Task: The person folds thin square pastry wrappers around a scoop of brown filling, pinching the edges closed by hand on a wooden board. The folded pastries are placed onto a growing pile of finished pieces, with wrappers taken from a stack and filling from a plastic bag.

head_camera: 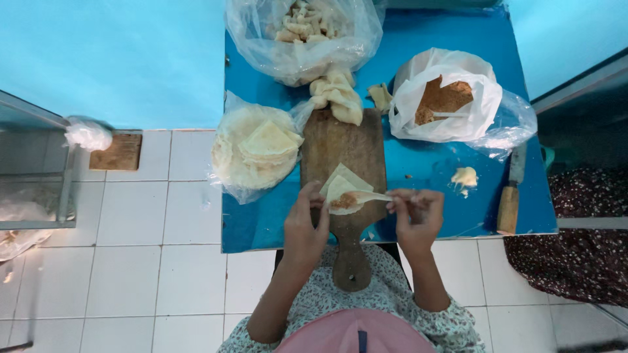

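Observation:
My left hand (306, 225) rests on the left edge of a pale triangular pastry sheet (343, 183) that lies on a wooden cutting board (340, 147). My right hand (416, 212) holds a small spoon (371, 195) by its handle, with the bowl over a brown heap of filling (343, 201) on the sheet. Both hands hover at the near end of the board, above its handle.
A blue table (432, 167) carries a plastic bag of stacked pastry sheets (256, 149), a white bag of brown filling (445, 98), a clear bag of folded pieces (304, 29), a dough lump (339, 95), a paste dab (464, 177) and a wooden-handled knife (510, 193). White tiled floor lies to the left.

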{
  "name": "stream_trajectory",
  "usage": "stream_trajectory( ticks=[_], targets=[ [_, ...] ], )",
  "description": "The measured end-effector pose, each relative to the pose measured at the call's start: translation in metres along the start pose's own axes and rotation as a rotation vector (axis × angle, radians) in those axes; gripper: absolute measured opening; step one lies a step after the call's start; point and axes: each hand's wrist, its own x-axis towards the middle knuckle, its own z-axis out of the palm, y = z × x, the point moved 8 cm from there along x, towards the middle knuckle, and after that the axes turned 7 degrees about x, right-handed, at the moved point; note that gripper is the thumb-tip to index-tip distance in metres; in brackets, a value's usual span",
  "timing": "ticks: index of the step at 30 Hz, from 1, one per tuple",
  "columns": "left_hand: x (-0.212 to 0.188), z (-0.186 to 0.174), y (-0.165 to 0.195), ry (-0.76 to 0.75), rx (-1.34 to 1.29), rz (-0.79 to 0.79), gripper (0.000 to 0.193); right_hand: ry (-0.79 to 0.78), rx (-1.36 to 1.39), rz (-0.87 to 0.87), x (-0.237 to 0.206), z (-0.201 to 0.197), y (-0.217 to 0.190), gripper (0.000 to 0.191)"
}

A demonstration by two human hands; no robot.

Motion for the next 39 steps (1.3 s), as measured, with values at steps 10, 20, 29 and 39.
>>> stream_trajectory(
  ticks=[10, 20, 29, 39],
  targets=[
    [0.004, 0.003, 0.008, 0.009, 0.012, 0.039, 0.044, -0.244, -0.370, -0.525, -0.010, 0.011, -0.042, 0.036],
    [0.004, 0.008, 0.005, 0.002, 0.037, 0.034, 0.043, -0.206, -0.354, -0.552, -0.007, 0.001, -0.040, 0.038],
    [-0.004, 0.002, 0.002, -0.020, 0.012, 0.036, 0.046, 0.356, -0.531, -0.406, 0.101, -0.078, -0.049, 0.031],
    [-0.004, -0.002, 0.012, -0.001, 0.097, 0.130, 0.052, -0.038, -0.857, -0.185, 0.045, 0.024, -0.074, 0.046]
  ],
)
